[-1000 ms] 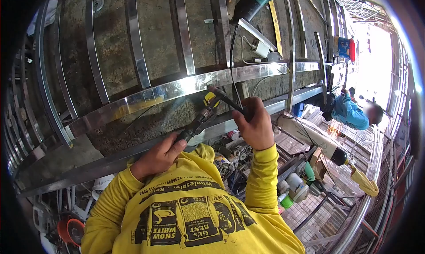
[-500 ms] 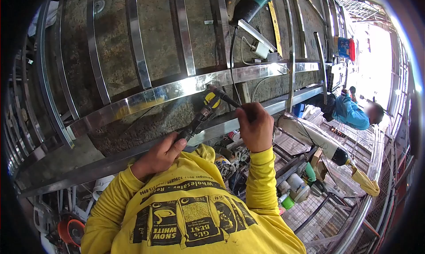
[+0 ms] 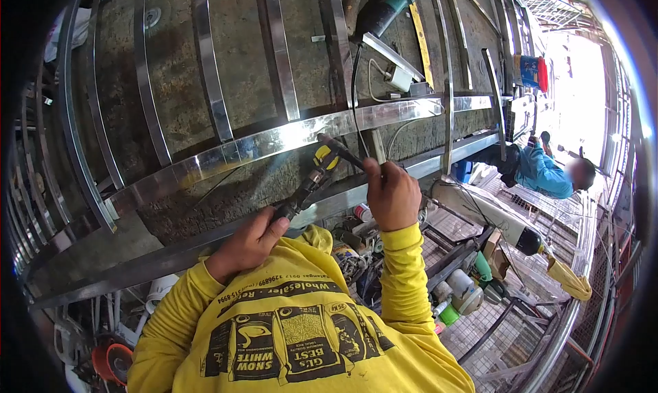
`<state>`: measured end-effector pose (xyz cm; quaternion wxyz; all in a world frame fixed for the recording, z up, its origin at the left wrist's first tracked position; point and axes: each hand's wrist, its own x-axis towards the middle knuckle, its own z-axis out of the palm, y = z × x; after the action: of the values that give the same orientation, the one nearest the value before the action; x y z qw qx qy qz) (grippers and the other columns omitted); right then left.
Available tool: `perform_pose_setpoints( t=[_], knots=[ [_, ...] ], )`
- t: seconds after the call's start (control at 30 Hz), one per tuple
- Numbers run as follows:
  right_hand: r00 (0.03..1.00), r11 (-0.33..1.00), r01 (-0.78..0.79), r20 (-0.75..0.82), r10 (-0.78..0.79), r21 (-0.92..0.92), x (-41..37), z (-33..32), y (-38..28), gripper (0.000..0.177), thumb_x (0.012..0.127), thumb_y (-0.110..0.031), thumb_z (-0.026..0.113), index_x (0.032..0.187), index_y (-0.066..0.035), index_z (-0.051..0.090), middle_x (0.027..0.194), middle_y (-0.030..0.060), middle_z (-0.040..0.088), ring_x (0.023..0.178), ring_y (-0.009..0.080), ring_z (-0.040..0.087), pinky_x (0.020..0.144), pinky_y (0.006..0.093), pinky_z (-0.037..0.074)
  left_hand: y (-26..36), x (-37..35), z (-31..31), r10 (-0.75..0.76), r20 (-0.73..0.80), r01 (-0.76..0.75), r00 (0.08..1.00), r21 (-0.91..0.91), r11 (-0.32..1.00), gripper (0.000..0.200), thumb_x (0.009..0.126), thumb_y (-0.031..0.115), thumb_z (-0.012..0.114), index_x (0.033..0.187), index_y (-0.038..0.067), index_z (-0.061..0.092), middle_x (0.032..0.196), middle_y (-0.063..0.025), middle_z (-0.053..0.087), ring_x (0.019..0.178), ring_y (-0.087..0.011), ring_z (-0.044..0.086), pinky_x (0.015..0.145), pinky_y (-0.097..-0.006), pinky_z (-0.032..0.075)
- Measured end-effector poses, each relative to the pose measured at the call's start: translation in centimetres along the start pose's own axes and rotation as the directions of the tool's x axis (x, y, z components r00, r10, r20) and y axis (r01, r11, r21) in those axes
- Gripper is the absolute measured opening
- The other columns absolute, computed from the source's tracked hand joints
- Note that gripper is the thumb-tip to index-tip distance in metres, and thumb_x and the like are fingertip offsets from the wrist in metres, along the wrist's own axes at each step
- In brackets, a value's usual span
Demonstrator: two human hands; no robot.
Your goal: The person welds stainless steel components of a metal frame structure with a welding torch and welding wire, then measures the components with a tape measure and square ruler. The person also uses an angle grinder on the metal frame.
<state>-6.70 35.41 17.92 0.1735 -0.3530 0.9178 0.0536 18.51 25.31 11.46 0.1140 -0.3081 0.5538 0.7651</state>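
My left hand (image 3: 247, 246) is wrapped round the dark rear end of a long tool (image 3: 308, 185) with a yellow band near its head. The fingers of my right hand (image 3: 393, 195) are closed on a dark handle (image 3: 346, 152) that runs from the tool's head toward the right. The head lies over the lower edge of a shiny curved metal strip (image 3: 253, 145). Several metal bars (image 3: 212, 64) meet this strip from above.
A green angle grinder (image 3: 385, 13), a yellow ruler (image 3: 421, 45) and a white adapter (image 3: 399, 78) lie at the top. A person in blue (image 3: 543, 170) is at the right. Below my right arm are bottles and containers (image 3: 460, 285); an orange bucket (image 3: 113, 361) stands lower left.
My right hand has turned slightly and moved a little down and left with the handle. The tool's head has shifted slightly. My left hand keeps its grip.
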Motion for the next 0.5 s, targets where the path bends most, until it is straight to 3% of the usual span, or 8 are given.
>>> perform_pose_setpoints(
  t=[0.1, 0.23, 0.37, 0.47, 0.5],
  knots=[
    [0.937, 0.942, 0.304, -0.219, -0.271, 0.138, 0.0, 0.1, 0.1, 0.015, 0.089, -0.021, 0.066, 0.090, -0.006, 0.062, 0.082, 0.0130, 0.061, 0.081, 0.0386, 0.061, 0.068, 0.0453, 0.048, 0.1, -0.2, 0.3, 0.009, -0.037, -0.007, 0.999, 0.061, 0.998, 0.045, 0.104, 0.040, 0.046, 0.111, -0.004, 0.051, 0.084, -0.0211, 0.062, 0.078, -0.0344, 0.063, 0.071, -0.0413, 0.047],
    [0.953, 0.956, 0.234, -0.239, -0.189, 0.179, -0.5, 2.8, 0.8, 0.014, 0.090, -0.018, 0.065, 0.097, -0.006, 0.062, 0.086, 0.0145, 0.062, 0.082, 0.0396, 0.062, 0.068, 0.0449, 0.049, 0.2, -0.1, 0.9, 0.026, -0.055, -0.021, 0.998, 0.093, 0.995, 0.046, 0.103, 0.041, 0.048, 0.112, -0.004, 0.048, 0.086, -0.0256, 0.063, 0.079, -0.0413, 0.065, 0.067, -0.0453, 0.048],
    [0.946, 0.895, 0.271, -0.271, -0.179, 0.355, -0.5, 5.7, 2.8, 0.017, 0.094, -0.018, 0.063, 0.102, -0.003, 0.062, 0.094, 0.0179, 0.065, 0.078, 0.0404, 0.064, 0.068, 0.0396, 0.051, -0.1, 0.2, 1.0, 0.099, -0.061, -0.093, 0.993, 0.089, 0.992, 0.044, 0.101, 0.039, 0.052, 0.112, -0.004, 0.047, 0.082, -0.0272, 0.063, 0.075, -0.0455, 0.064, 0.063, -0.0467, 0.048],
    [0.992, 0.815, 0.117, -0.108, -0.067, 0.567, -0.6, 7.4, 4.2, 0.021, 0.095, -0.020, 0.064, 0.105, -0.002, 0.061, 0.088, 0.0158, 0.064, 0.073, 0.0296, 0.064, 0.068, 0.0354, 0.050, -0.9, 0.0, 1.6, 0.231, -0.137, -0.192, 0.963, 0.245, 0.950, 0.045, 0.099, 0.036, 0.057, 0.115, -0.004, 0.047, 0.078, -0.0270, 0.063, 0.069, -0.0457, 0.063, 0.058, -0.0480, 0.048],
    [0.993, 0.763, 0.108, -0.109, -0.049, 0.637, -0.9, 7.6, 4.5, 0.020, 0.095, -0.019, 0.064, 0.105, -0.001, 0.061, 0.087, 0.0133, 0.064, 0.073, 0.0246, 0.062, 0.068, 0.0330, 0.048, -1.4, -0.2, 1.7, 0.271, -0.098, -0.220, 0.957, 0.357, 0.908, 0.049, 0.098, 0.035, 0.059, 0.120, -0.008, 0.047, 0.084, -0.0296, 0.063, 0.075, -0.0447, 0.065, 0.062, -0.0477, 0.050]
  ],
)
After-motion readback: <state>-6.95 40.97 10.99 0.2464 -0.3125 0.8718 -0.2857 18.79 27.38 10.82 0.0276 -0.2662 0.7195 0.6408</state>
